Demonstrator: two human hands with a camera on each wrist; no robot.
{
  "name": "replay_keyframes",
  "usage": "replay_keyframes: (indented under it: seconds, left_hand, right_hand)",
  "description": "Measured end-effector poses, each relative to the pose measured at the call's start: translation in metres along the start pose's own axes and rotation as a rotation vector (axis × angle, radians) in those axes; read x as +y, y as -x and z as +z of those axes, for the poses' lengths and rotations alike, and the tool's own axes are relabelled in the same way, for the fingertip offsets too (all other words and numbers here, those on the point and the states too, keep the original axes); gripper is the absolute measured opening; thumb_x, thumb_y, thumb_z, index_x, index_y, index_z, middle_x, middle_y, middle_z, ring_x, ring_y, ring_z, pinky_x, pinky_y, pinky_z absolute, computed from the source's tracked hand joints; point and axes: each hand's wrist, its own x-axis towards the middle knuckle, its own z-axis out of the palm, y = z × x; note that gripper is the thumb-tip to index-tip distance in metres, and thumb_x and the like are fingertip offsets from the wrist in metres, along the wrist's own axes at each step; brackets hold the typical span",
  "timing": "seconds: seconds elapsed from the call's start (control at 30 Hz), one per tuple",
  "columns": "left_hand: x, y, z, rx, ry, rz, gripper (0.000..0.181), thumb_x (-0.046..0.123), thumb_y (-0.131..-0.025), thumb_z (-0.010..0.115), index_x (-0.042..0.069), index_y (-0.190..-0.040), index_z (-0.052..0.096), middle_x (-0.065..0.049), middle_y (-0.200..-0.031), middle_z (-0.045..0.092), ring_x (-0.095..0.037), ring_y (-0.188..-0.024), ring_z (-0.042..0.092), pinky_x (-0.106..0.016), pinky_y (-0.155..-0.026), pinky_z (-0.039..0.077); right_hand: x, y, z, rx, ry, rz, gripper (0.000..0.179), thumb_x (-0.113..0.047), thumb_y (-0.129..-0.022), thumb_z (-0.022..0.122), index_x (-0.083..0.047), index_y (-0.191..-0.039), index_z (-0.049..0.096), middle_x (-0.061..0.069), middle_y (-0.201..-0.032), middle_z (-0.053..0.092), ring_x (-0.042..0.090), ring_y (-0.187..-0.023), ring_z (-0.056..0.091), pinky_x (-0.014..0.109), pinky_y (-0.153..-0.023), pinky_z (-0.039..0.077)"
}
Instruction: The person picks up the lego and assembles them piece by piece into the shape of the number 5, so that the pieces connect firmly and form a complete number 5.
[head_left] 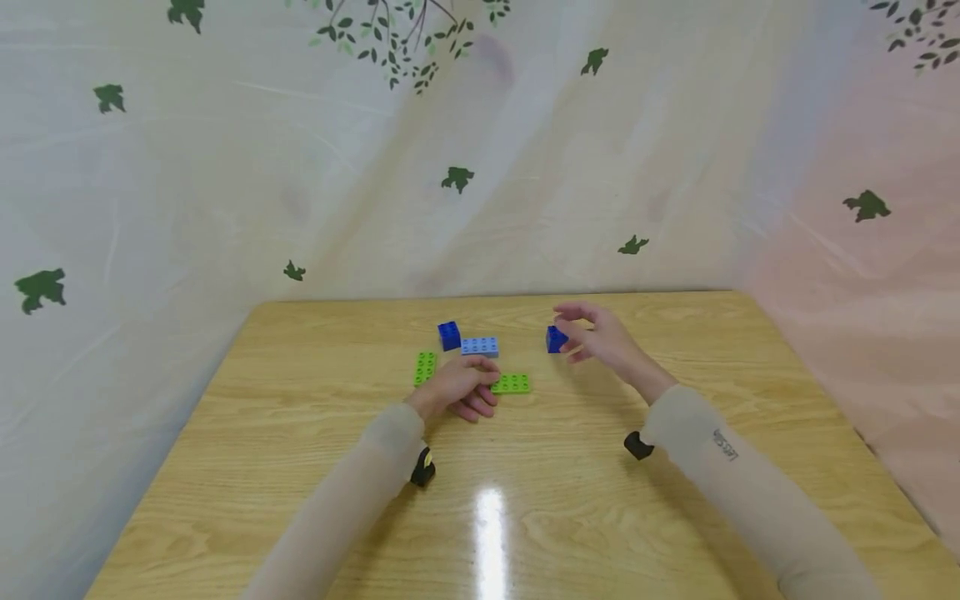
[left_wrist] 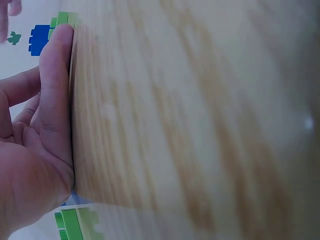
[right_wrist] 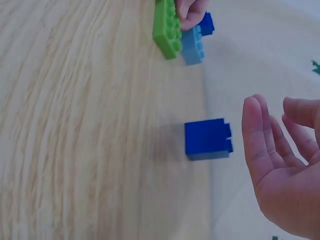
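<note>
"What lies around the pale brick?"

"It sits studs up on the wooden counter. The left cube, dark blue, stands just beside it, to its left. Nearer the person than the pale brick lie two flat bricks: the left green brick to its left, the right green brick to its right. The right cube, also dark blue, stands well apart, off to its right."

"And the hands?"

"The left hand is just on the near side of the pale brick, between the two green ones. Its fingers are at one end of the right green brick; I cannot tell whether they pinch it or merely touch. The right hand is raised, farther right of the pale brick than the right cube. Its fingers are released and loosely curved; the right wrist view shows a gap between them and that cube."

"Does anything block the view?"

"From the head, the left hand covers the left end of the right green brick, and the right fingers overlap the right cube. Behind the pale brick, past the counter, hangs a light cloth with green prints."
</note>
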Motion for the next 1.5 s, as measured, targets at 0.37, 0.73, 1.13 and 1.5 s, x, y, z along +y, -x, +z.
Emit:
replay_keyframes:
  seconds: [0.37, 0.73, 1.13, 1.5]
  left_hand:
    - [0.001, -0.002, 0.000, 0.011, -0.010, -0.019, 0.025, 0.023, -0.106, 0.054, 0.011, -0.127, 0.061, -0.015, -0.092, 0.073, -0.023, -0.069, 0.073, -0.037, -0.057, 0.061]
    - [0.003, 0.000, 0.003, 0.009, -0.018, -0.015, 0.026, 0.023, -0.106, 0.053, 0.010, -0.128, 0.060, -0.015, -0.092, 0.073, -0.021, -0.068, 0.073, -0.036, -0.058, 0.061]
    - [0.004, 0.001, 0.002, -0.007, -0.026, -0.013, 0.027, 0.023, -0.106, 0.054, 0.010, -0.129, 0.060, -0.015, -0.093, 0.073, -0.022, -0.071, 0.074, -0.037, -0.059, 0.061]
    - [0.002, 0.000, -0.001, 0.012, -0.024, -0.023, 0.027, 0.024, -0.106, 0.055, 0.011, -0.128, 0.060, -0.015, -0.093, 0.073, -0.023, -0.070, 0.074, -0.037, -0.058, 0.061]
  right_hand:
    - [0.027, -0.007, -0.005, -0.055, -0.001, 0.088, 0.072, -0.010, -0.100, 0.066, -0.008, -0.160, 0.026, 0.014, -0.165, 0.023, 0.040, -0.106, 0.067, 0.048, -0.073, 0.061]
    - [0.029, -0.012, 0.000, -0.070, 0.036, 0.164, 0.062, -0.006, -0.099, 0.065, -0.005, -0.154, 0.037, 0.023, -0.147, 0.041, 0.029, -0.096, 0.069, 0.043, -0.071, 0.062]
    - [0.032, -0.014, -0.001, -0.076, 0.031, 0.193, 0.056, -0.006, -0.099, 0.067, -0.004, -0.150, 0.044, 0.024, -0.140, 0.045, 0.029, -0.096, 0.067, 0.041, -0.074, 0.062]
    - [0.029, -0.015, 0.002, -0.101, 0.028, 0.179, 0.057, -0.009, -0.097, 0.070, -0.002, -0.148, 0.046, 0.025, -0.140, 0.044, 0.034, -0.098, 0.067, 0.042, -0.076, 0.061]
